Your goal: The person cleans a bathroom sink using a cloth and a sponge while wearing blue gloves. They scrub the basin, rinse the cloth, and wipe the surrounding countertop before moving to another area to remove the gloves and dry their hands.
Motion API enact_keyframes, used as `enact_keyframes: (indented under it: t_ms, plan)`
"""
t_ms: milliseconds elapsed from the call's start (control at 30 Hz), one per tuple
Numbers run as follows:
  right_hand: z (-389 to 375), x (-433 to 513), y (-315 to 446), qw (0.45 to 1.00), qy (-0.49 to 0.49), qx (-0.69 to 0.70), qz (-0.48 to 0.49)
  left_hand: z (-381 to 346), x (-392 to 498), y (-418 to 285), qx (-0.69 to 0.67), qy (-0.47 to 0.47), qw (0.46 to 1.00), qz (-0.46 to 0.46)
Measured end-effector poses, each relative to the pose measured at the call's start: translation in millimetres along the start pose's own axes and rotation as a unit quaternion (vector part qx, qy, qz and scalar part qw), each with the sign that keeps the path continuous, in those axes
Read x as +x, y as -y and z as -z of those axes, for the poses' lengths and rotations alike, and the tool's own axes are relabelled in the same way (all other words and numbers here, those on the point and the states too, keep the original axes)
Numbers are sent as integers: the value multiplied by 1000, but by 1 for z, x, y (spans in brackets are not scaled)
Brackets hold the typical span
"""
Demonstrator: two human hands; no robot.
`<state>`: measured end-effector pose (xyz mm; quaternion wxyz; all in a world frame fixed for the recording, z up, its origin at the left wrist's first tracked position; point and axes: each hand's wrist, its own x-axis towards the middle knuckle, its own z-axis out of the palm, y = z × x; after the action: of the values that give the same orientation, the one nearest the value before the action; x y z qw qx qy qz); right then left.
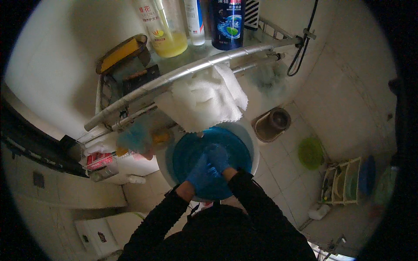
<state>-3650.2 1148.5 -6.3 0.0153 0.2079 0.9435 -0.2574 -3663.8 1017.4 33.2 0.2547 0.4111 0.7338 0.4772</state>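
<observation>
Both my hands wear blue gloves and meet over a round blue basin (243, 148), which sits in a white washbasin (256, 153). My left hand (200, 172) reaches in from the lower left, its fingers pointing up toward the middle of the basin. Against it, on the right, lies my right hand (218, 157) with its fingers bent. The blue gloves blend with the blue basin, and dim light hides whether anything is between the hands. Just beyond the basin a white towel (209, 98) hangs down near its far rim.
A silver rail (183, 72) edges a glass shelf holding a pump bottle of yellow liquid (173, 45), a dark blue bottle (227, 31) and a yellow block in a dish (120, 54). Lower left hangs a wire basket (85, 165). A green basin (310, 153) and a cream rack (333, 182) stand right.
</observation>
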Motion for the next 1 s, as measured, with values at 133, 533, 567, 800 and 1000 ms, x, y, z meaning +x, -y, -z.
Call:
enact_keyframes:
  t_ms: [133,533,567,800,1000]
  plan:
    - [4,-40,35,972,-163,63,154,16,2,13,-125,61,989,43]
    - [20,-53,57,939,-94,263,201,34,-13,4,128,45,990,-42]
    - [17,-51,55,944,-120,199,233,35,-14,3,161,44,984,-58]
    - [-6,-25,55,978,-85,-7,191,31,-16,29,69,30,997,30]
    - [-33,-18,51,975,-36,-29,217,30,-31,51,220,11,975,41]
